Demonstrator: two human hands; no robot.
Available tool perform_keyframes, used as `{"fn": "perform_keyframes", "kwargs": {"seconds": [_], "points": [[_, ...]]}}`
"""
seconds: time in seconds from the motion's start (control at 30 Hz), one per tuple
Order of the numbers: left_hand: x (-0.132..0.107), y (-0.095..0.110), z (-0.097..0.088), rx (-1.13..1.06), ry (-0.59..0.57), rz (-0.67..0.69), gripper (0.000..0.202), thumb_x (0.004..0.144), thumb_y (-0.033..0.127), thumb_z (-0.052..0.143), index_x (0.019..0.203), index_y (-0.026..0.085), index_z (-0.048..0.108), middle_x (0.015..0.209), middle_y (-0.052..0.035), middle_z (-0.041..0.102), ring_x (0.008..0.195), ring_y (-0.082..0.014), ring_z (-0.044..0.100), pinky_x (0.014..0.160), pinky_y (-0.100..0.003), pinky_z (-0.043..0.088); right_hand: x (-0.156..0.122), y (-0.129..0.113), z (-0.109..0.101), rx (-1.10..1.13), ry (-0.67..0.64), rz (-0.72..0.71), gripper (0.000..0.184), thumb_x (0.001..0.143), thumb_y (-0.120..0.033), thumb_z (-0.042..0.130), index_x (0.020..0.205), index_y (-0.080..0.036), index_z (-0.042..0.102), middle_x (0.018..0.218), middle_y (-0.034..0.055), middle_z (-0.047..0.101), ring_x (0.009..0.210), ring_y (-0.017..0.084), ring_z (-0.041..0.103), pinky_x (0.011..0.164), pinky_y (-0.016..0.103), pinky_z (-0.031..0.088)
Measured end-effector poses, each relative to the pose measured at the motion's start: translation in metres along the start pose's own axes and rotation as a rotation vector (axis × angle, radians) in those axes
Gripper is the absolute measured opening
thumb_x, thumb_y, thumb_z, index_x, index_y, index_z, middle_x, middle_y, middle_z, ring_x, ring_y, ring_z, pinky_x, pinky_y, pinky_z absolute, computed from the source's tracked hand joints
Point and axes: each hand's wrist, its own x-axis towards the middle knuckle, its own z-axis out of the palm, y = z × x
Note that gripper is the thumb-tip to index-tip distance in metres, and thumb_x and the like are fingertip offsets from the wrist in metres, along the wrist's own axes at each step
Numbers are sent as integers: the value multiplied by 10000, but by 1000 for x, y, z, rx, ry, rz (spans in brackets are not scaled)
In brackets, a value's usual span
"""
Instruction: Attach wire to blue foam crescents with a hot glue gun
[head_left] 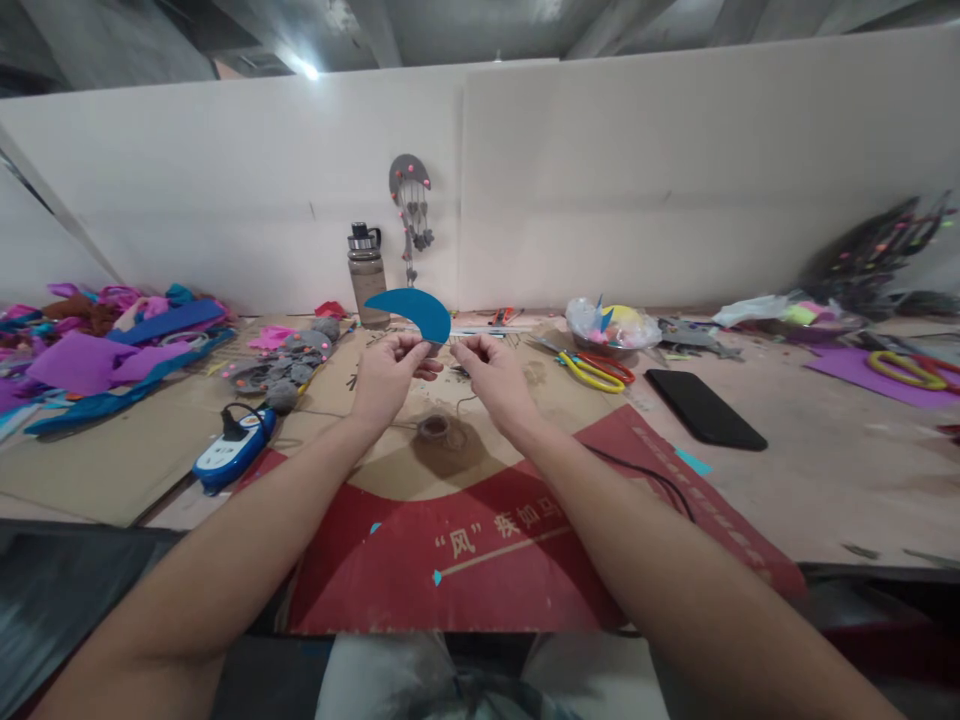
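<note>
A blue crescent-shaped felt piece is held up above the table, and my left hand pinches its lower right tip. My right hand is just to the right of it, fingers curled in a pinch close to the same tip; what it holds is too small to make out. Below the hands a small spool of thread sits on the red and tan cardboard.
Yellow-handled scissors, a black phone and a bowl of scraps lie to the right. A power strip, grey pompoms, a bottle and piles of coloured felt are at left. A white partition bears a grey hanging ornament.
</note>
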Motion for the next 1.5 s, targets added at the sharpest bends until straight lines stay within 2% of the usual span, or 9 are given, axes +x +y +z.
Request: {"fn": "perform_keyframes", "kwargs": {"seconds": [0.37, 0.53, 0.7, 0.8, 0.93, 1.03, 1.17, 1.3, 1.5], "points": [[0, -8, 1, -148, -42, -48, 212, 741, 293, 670, 825, 112, 598, 730, -65, 675, 612, -129, 644, 598, -254, 511, 2, 3, -2, 6, 46, 4, 219, 750, -402, 583, 691, -195, 536, 574, -53, 404, 506, 81, 300, 491, 237, 272], [0, -5, 2, -245, -85, -89, 153, 751, 235, 654, 811, 110, 587, 730, -53, 660, 578, -98, 610, 561, -224, 478, 2, 4, -1, 68, 51, 36, 223, 720, -408, 612, 700, -197, 545, 580, -59, 401, 493, 73, 293, 478, 241, 256], [1, -3, 2, -346, -220, -141, 128, 758, 224, 650, 752, 127, 567, 718, -23, 623, 516, -50, 527, 483, -179, 400, -2, 0, -1, 275, -43, 136, 238, 680, -407, 640, 717, -202, 525, 587, -65, 421, 455, 61, 262, 421, 232, 197], [2, -7, 1, -371, -281, -178, 154, 754, 244, 662, 739, 133, 555, 674, 0, 584, 472, -37, 485, 437, -170, 355, -4, -3, -1, 324, -115, 148, 238, 677, -403, 643, 711, -199, 525, 626, -50, 493, 445, 52, 254, 406, 225, 181], [3, -13, 1, -363, -295, -221, 217, 727, 293, 694, 798, 157, 541, 645, 12, 577, 445, -52, 481, 412, -186, 332, -4, -3, 0, 258, -155, 118, 241, 697, -414, 624, 674, -191, 534, 631, -34, 529, 439, 48, 269, 404, 225, 170], [1, -13, 2, -325, -311, -210, 200, 732, 298, 677, 775, 153, 546, 594, 7, 567, 468, -71, 506, 428, -198, 340, -4, -1, 1, 205, -98, 115, 214, 694, -387, 626, 673, -191, 543, 610, -37, 514, 448, 51, 306, 411, 222, 195], [-3, -10, 5, -281, -334, -125, 147, 706, 206, 664, 803, 152, 568, 604, 1, 589, 521, -88, 538, 479, -209, 372, -3, 0, 1, 151, -35, 101, 251, 685, -407, 645, 650, -191, 524, 575, -45, 468, 467, 58, 324, 432, 222, 236], [-3, -14, 7, -212, -291, -52, 170, 715, 227, 673, 836, 169, 569, 586, 5, 593, 503, -88, 518, 479, -212, 362, -1, 2, 1, 129, 15, 69, 266, 677, -423, 654, 688, -201, 507, 553, -61, 426, 492, 75, 348, 460, 227, 273], [-2, -14, 5, -180, -232, -78, 142, 772, 280, 616, 793, 171, 529, 561, 12, 569, 470, -78, 498, 468, -211, 336, -3, 3, 3, 24, -16, -26, 161, 744, -352, 574, 727, -197, 532, 607, -39, 487, 557, 94, 418, 525, 235, 340]]}}
